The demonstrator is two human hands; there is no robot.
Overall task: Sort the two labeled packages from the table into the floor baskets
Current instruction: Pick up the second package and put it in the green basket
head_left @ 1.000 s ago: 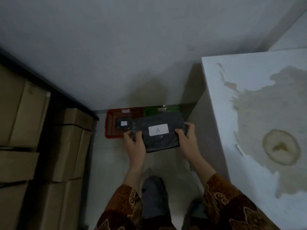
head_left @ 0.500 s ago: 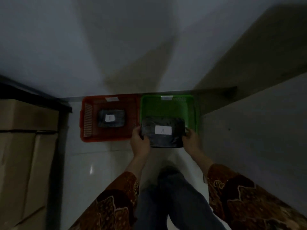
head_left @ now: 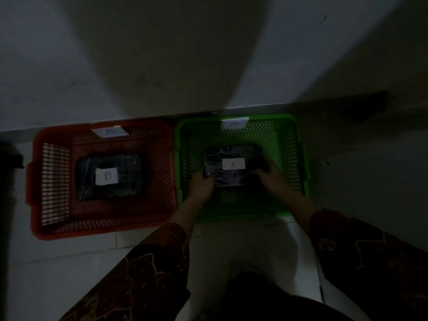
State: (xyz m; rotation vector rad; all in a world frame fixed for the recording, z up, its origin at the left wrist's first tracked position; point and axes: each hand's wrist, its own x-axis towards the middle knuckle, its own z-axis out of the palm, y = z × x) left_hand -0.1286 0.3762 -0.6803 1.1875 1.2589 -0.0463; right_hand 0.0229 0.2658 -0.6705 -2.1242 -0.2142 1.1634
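Note:
A dark plastic-wrapped package with a white "A" label is low inside the green basket, which carries a paper tag on its far rim. My left hand grips the package's left end and my right hand grips its right end. Whether the package touches the basket's bottom I cannot tell. A second dark package with a white "B" label lies flat on the bottom of the red basket, to the left.
Both baskets stand side by side on the pale tiled floor against the white wall. A dark object sits at the far left edge. My knee fills the lower middle. The scene is dim.
I have bent down and both hands have lowered the "A" package from above the floor into the green basket. The table and the stacked cardboard boxes have left the view.

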